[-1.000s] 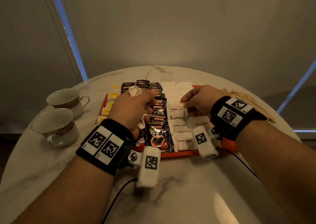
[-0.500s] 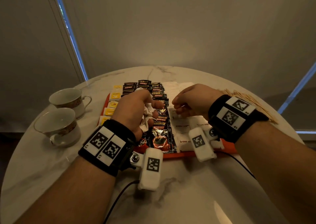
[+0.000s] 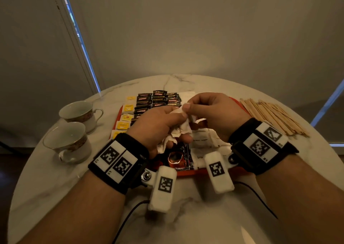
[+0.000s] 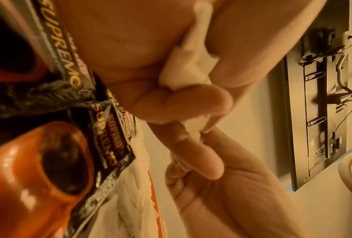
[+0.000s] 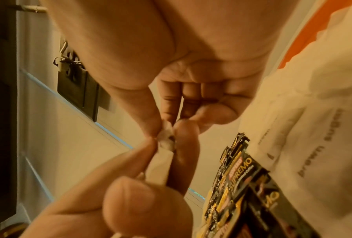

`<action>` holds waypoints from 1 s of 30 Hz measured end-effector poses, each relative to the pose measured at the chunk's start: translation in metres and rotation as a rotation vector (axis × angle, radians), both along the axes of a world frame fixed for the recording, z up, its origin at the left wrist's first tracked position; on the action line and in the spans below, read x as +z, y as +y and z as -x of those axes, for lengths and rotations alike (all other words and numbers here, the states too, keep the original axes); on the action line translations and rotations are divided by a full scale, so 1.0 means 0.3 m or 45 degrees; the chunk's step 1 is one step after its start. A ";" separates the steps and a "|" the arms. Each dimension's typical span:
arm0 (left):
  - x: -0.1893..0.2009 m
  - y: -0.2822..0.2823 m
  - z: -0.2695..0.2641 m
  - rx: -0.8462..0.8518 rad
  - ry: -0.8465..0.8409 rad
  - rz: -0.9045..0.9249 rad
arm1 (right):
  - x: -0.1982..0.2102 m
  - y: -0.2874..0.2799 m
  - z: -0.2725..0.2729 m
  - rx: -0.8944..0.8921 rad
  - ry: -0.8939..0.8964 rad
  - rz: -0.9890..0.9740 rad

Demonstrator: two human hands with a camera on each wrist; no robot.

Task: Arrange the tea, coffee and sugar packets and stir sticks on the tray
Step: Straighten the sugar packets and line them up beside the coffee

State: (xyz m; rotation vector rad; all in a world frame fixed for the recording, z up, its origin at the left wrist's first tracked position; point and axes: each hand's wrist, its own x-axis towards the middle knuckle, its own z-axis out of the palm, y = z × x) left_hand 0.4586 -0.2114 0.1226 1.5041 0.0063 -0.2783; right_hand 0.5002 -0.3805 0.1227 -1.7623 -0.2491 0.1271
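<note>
cups: two white teacups (image 3: 77, 111) (image 3: 68, 141) with patterned gold rims, side by side on the left
bench: round white marble bench (image 3: 55, 188)
backdrop: plain grey blinds (image 3: 204, 29), blue-lit gaps at the edges

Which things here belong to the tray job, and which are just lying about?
Job:
- orange tray
- yellow tea packets
- black Kopiko coffee packets
- brown sugar packets, a bunch gripped in the left hand, one pinched by the right hand
- wooden stir sticks, beside the tray

Lying about:
- two teacups
- marble table
</note>
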 end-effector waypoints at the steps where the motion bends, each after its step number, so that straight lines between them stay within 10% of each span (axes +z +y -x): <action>1: 0.001 0.000 -0.007 0.003 -0.011 -0.013 | -0.003 -0.009 0.001 -0.020 0.012 -0.066; 30: -0.049 0.028 -0.064 0.252 -0.279 -0.078 | -0.038 -0.018 0.002 -0.141 0.011 -0.207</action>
